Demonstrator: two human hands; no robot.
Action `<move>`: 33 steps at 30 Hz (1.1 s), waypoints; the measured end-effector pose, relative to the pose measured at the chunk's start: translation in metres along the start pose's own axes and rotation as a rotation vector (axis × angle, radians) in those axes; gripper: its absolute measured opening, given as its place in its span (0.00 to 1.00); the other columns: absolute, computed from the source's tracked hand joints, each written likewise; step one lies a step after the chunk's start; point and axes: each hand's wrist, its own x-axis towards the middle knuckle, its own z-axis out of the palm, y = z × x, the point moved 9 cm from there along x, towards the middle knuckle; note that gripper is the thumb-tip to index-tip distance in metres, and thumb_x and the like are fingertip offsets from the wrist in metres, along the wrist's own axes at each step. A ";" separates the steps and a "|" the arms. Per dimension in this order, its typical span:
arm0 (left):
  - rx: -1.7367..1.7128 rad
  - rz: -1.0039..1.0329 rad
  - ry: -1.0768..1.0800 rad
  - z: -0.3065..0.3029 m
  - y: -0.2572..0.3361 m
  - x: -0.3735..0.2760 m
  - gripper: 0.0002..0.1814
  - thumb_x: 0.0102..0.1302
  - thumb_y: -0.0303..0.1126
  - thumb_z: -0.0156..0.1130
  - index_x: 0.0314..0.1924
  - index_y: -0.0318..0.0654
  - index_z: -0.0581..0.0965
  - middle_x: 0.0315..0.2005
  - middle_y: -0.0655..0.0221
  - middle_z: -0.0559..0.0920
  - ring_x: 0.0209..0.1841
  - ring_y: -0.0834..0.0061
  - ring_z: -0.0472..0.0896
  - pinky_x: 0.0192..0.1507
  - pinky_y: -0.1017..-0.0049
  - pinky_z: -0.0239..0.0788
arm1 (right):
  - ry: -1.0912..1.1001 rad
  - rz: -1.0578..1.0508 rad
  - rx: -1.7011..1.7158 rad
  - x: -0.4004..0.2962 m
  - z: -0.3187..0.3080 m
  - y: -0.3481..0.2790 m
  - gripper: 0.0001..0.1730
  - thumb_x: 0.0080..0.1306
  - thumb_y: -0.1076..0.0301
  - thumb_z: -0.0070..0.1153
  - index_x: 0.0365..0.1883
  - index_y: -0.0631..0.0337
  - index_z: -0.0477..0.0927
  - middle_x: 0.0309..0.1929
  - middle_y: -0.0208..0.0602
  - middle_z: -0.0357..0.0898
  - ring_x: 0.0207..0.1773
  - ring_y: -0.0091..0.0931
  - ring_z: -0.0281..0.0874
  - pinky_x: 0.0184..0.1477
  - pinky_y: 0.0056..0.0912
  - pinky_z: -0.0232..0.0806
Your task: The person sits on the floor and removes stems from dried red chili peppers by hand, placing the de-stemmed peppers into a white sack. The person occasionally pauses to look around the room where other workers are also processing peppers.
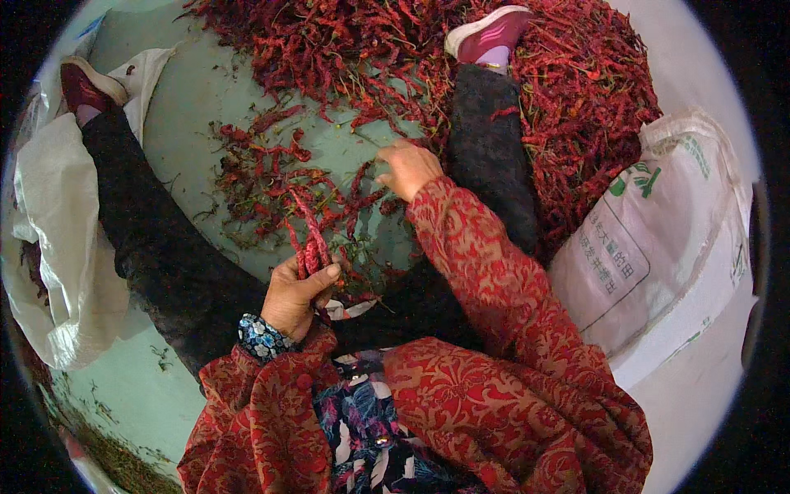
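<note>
My left hand (296,296) is closed around a small bunch of dried red chili peppers (311,241), which point up and away from me. The thumb presses across their lower ends. Ahead and to the right, my right hand (412,170) hovers over the floor with thumb and forefinger apart; I see nothing between them. Just left of its fingertips lies a dark red chili (361,185). Between my legs, loose chilies and stem scraps (253,210) are scattered on the pale green floor (191,117).
A large heap of dried red chilies (592,92) spreads ahead and to the right, around my right shoe (490,34). At right stands a white woven sack (623,247) bearing print. Another white sack (55,234) lies by my left leg (160,228). Plant debris (117,457) lines the lower left.
</note>
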 end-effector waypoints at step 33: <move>0.104 -0.013 0.133 -0.043 0.003 -0.019 0.09 0.59 0.33 0.63 0.32 0.34 0.76 0.19 0.74 0.75 0.19 0.85 0.68 0.17 0.83 0.54 | -0.596 -0.202 0.725 -0.110 0.039 -0.104 0.10 0.58 0.65 0.53 0.36 0.58 0.81 0.24 0.41 0.79 0.23 0.33 0.78 0.30 0.36 0.71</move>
